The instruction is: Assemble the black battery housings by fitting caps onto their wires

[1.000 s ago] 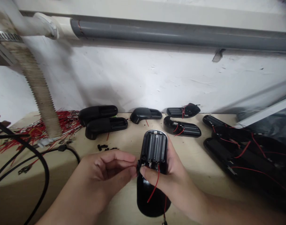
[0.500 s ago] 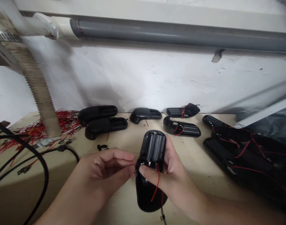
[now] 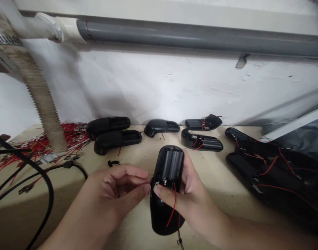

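Clamped closest of all: a black plastic housing (image 3: 169, 166), wrapped in the right hand (image 3: 192, 198), with fingers curled behind it and the thumb laid across the front. Long axis running away from the body, open ribbed bays up toward the wall, rounded end down toward the chest. Loose red wire (image 3: 174, 205) trailing down over that rounded end. Left hand (image 3: 117, 191) brought in from the left, thumb and index pinched together right at the housing's left edge (too small to make out what was between those fingertips, honestly). Right hand around the main body, then, and left hand only at that edge.

Just past the hands, on a pale wooden bench top (image 3: 216, 173): a few tiny black bits (image 3: 113, 163). Off to the left, a black cable (image 3: 44, 187) and a tangled heap of red wires (image 3: 73, 137). Farther along, a row of similar black housings (image 3: 159, 127), plus a darker wired pile of them (image 3: 265, 173) on the right. Behind all that, a toothed beige strip (image 3: 41, 93), a grey pipe (image 3: 200, 38) and a scuffed white wall (image 3: 148, 90).
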Tool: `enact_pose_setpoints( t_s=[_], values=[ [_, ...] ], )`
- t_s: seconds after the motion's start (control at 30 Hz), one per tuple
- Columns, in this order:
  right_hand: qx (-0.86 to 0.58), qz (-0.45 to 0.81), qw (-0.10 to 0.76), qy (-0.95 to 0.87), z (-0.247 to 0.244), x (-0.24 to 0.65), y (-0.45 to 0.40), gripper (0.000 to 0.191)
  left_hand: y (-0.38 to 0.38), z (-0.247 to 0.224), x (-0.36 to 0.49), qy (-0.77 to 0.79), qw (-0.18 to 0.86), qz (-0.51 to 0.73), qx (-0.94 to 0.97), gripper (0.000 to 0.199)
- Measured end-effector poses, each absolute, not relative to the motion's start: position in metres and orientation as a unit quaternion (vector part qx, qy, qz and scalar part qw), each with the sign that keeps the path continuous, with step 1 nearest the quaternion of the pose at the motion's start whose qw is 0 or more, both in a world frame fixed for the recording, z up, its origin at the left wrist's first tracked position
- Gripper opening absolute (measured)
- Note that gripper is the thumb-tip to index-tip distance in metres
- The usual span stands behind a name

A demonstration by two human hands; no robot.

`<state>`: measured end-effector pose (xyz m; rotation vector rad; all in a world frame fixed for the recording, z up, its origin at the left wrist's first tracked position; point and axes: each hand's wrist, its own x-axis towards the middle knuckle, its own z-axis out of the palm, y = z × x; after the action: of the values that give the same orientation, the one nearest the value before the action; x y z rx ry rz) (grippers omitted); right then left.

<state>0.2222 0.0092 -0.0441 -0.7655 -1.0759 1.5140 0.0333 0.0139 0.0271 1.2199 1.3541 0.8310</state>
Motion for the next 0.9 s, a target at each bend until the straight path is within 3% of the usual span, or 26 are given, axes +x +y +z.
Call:
enact_pose_setpoints(
  t_s=[0.37, 0.63, 0.9],
  values=[
    [-0.317, 0.635, 0.532, -0.463, -0.042, 0.2234, 0.0071, 0.049, 0.0142, 0.0294, 0.034, 0.565, 0.504, 0.328, 0.564, 0.02],
    [-0.307, 0.635, 0.525, -0.475, -0.038, 0.224, 0.0091, 0.046, 0.0157, 0.0309, 0.0359, 0.596, 0.473, 0.303, 0.574, 0.032],
    [-0.297, 0.64, 0.512, -0.49, -0.034, 0.2261, 0.0095, 0.046, 0.0152, 0.0309, 0.0314, 0.574, 0.492, 0.306, 0.578, 0.026]
  ],
)
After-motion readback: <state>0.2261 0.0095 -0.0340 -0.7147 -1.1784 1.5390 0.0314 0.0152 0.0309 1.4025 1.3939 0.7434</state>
